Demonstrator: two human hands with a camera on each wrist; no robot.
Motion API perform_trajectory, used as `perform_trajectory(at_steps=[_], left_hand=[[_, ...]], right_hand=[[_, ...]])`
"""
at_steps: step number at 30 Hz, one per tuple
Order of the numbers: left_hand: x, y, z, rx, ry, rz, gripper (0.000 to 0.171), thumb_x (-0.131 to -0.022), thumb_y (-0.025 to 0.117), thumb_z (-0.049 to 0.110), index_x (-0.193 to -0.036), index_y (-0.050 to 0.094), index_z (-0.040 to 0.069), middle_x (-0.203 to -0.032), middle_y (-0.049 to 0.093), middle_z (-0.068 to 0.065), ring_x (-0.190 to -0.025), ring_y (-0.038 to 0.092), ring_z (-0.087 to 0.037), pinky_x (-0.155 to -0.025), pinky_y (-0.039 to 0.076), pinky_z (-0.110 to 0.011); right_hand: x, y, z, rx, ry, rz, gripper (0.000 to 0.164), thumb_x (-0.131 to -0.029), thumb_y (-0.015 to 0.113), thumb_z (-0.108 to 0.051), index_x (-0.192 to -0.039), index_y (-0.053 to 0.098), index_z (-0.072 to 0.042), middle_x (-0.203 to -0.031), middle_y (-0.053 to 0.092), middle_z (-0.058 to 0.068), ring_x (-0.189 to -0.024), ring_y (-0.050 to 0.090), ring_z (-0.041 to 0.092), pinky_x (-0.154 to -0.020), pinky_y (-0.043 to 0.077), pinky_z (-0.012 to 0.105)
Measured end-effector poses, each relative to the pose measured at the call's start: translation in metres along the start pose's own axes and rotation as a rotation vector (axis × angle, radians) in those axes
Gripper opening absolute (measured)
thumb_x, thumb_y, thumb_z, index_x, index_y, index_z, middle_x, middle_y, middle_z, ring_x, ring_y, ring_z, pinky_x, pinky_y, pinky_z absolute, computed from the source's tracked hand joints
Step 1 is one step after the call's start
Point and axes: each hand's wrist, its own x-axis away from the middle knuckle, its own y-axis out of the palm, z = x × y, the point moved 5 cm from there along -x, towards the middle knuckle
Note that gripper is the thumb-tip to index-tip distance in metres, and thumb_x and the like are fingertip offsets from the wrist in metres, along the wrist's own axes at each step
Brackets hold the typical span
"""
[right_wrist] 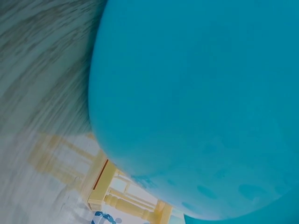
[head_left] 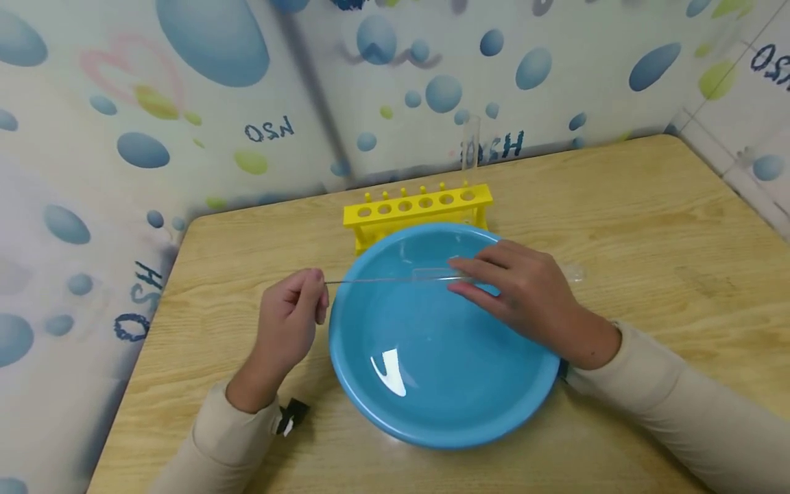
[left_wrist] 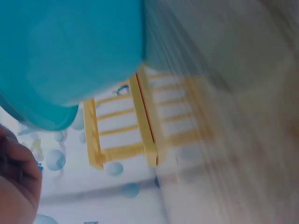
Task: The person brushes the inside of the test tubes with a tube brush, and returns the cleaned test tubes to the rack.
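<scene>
My left hand (head_left: 290, 315) grips the end of a thin metal rod (head_left: 370, 280), left of the blue basin (head_left: 352, 391). The rod runs level over the basin to a clear test tube (head_left: 432, 274), overlapping its left end. My right hand (head_left: 518, 295) pinches the tube between thumb and fingers above the basin's right side. What lies inside the tube under those fingers is hidden. Past the right hand shows a clear rounded end (head_left: 575, 273); I cannot tell whether it belongs to the same tube. In the left wrist view, curled fingers of the left hand (left_wrist: 18, 177) appear at the edge.
Behind the basin stands a yellow test tube rack (head_left: 420, 209), with another clear tube (head_left: 471, 140) upright at its right end. The basin's wall (right_wrist: 196, 102) fills most of the right wrist view. A patterned wall backs the wooden table (head_left: 648, 226).
</scene>
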Motion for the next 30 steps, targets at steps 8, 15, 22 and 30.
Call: perform_trajectory(at_steps=[8, 15, 22, 30], left_hand=[[0.000, 0.001, 0.005, -0.283, 0.231, -0.107, 0.005, -0.099, 0.057, 0.002, -0.102, 0.061, 0.000, -0.077, 0.061, -0.003, -0.061, 0.052, -0.006, -0.052, 0.049, -0.017], [0.000, -0.005, 0.006, -0.202, 0.334, -0.141, 0.015, -0.103, 0.055, 0.012, -0.103, 0.063, -0.001, -0.078, 0.061, -0.004, -0.060, 0.051, -0.007, -0.056, 0.048, -0.015], [-0.005, -0.010, 0.008, -0.138, 0.398, -0.139, 0.037, -0.104, 0.052, 0.033, -0.089, 0.065, 0.002, -0.067, 0.055, -0.002, -0.061, 0.050, -0.008, -0.059, 0.045, -0.016], [-0.005, -0.015, 0.004, 0.055, 0.257, -0.123, 0.030, -0.102, 0.052, 0.004, -0.073, 0.062, 0.002, -0.058, 0.049, -0.002, -0.054, 0.046, -0.008, -0.053, 0.043, -0.020]], right_hand=[[0.001, 0.000, 0.001, -0.018, 0.006, -0.020, 0.044, -0.073, 0.089, -0.024, -0.111, 0.075, -0.008, -0.083, 0.071, 0.006, -0.070, 0.067, 0.017, -0.060, 0.059, 0.031], [-0.001, 0.001, 0.000, -0.028, -0.016, -0.039, 0.040, -0.075, 0.086, -0.026, -0.109, 0.075, -0.008, -0.082, 0.071, 0.005, -0.066, 0.066, 0.015, -0.056, 0.056, 0.027], [-0.002, -0.001, 0.001, -0.001, 0.000, -0.024, 0.038, -0.079, 0.084, -0.029, -0.110, 0.075, -0.009, -0.082, 0.072, 0.006, -0.068, 0.067, 0.017, -0.057, 0.057, 0.030], [0.000, 0.000, 0.002, 0.013, 0.019, 0.003, 0.039, -0.089, 0.074, -0.043, -0.113, 0.075, -0.011, -0.081, 0.071, 0.007, -0.068, 0.066, 0.019, -0.058, 0.056, 0.030]])
